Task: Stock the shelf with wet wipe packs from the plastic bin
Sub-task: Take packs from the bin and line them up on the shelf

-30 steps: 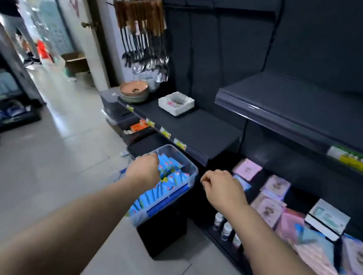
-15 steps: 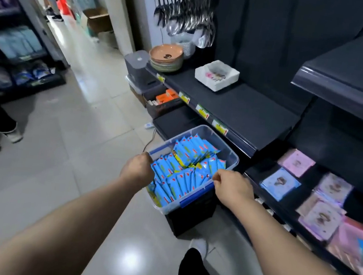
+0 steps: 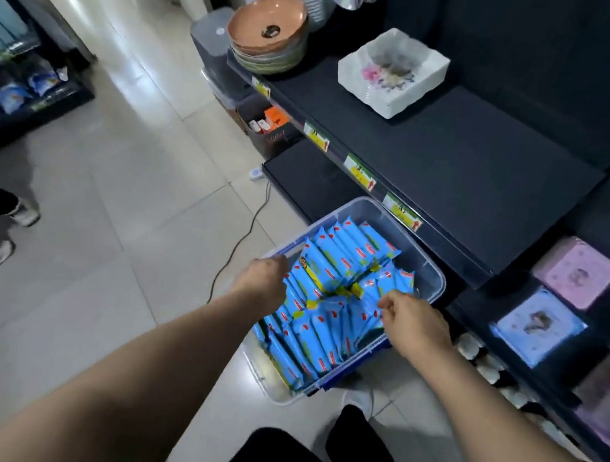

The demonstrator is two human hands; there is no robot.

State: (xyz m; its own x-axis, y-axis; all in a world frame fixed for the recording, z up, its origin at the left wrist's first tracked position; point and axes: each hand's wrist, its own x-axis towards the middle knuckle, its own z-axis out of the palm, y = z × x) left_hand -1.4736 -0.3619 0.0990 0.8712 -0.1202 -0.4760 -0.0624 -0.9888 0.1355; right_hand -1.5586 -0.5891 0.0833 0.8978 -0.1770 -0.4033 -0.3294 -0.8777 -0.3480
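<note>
Task barely begun, by the look of it. The bin (image 3: 429,264) is packed w/ blue packs (image 3: 332,273) standing on edge in rows, and no pack shows on the shelf (image 3: 457,181). So nearly all the stocking is left.

L hand (image 3: 263,283) sits at the bin's 9 o'clock rim, fingers curled under and hidden; can't tell if it grips rim, pack or nothing. R hand (image 3: 415,325) is over the bin's 3 o'clock side, fingers curled, tips pinching pack tops there.

Bin sits on a dark block on the floor, its 1 o'clock corner tucked just under the shelf's front lip w/ the price tags. Lifts prob. need to come up and back toward 6 before going over that lip.

Shelf top has a wide bare dark stretch at 1–2 o'clock from the bin. Bowls (image 3: 267,32) at 11 and a white dish (image 3: 392,71) at 12 sit well apart from it. Cable (image 3: 240,241) trails on the floor at the bin's 9–10, near the L hand.
</note>
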